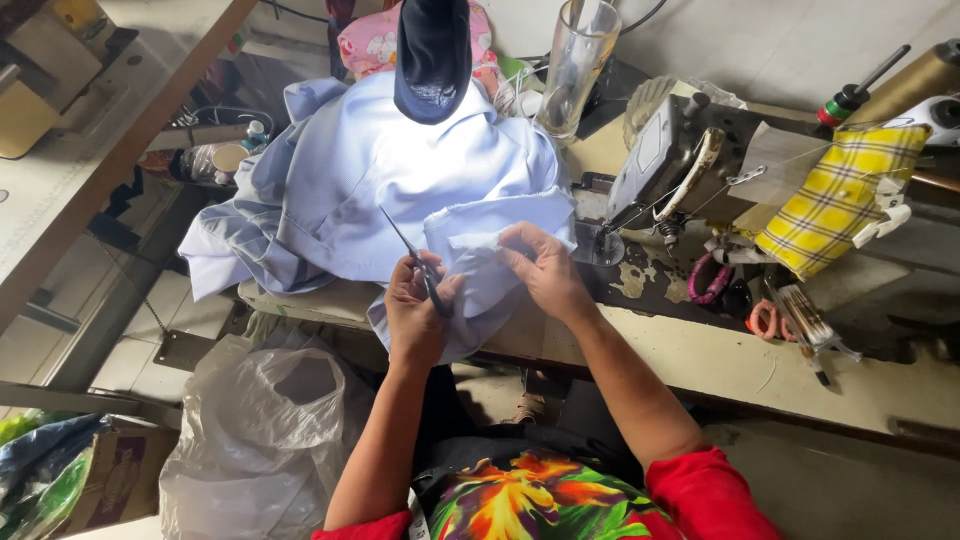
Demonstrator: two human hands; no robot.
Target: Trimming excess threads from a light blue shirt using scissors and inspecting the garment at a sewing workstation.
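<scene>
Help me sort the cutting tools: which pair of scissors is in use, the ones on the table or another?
The slim dark scissors in the left hand, blades up over the pale blue fabric. The orange-handled scissors lie untouched on the table.

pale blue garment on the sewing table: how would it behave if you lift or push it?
The pale blue garment is probably floppy: it lies in folds and hangs over the table edge. Likely light for its size, since the right hand holds a fold up with its fingers alone. Pushed, it would probably bunch rather than slide. The left hand holds scissors against it.
</scene>
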